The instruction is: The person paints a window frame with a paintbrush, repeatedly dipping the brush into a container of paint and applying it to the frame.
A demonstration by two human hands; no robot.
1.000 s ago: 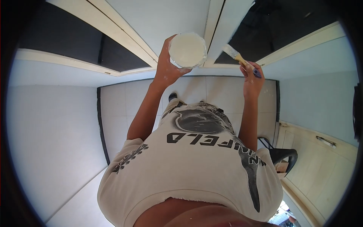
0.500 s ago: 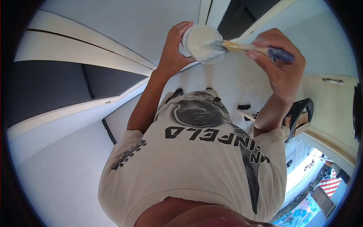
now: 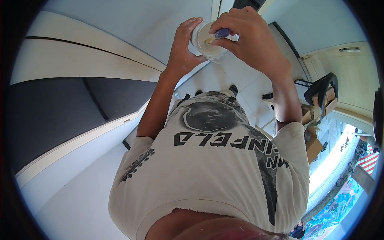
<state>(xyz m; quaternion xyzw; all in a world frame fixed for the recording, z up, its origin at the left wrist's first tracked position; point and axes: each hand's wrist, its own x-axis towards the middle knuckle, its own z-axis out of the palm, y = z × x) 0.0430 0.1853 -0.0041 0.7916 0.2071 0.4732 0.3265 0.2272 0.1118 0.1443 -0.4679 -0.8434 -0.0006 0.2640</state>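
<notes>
— Right hand [image 3: 253, 38]?
— Clasping the brush [image 3: 208, 41], its handle [image 3: 222, 33] steeper than a moment ago over the tub [image 3: 197, 42], bristles hidden: apparently loading paint [image 3: 204, 31].
— Left hand [image 3: 182, 52]?
— Cupped around the tub, held out beyond the shirt [image 3: 216, 176].

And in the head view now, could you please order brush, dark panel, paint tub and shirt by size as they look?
Largest to smallest:
1. Shirt
2. Dark panel
3. Paint tub, partly covered
4. Brush, mostly hidden

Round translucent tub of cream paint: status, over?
Left hand grips tub. Right hand holds yellow-and-purple-handled paintbrush at tub's opening, bristles hidden. No obstruction seen.
</notes>
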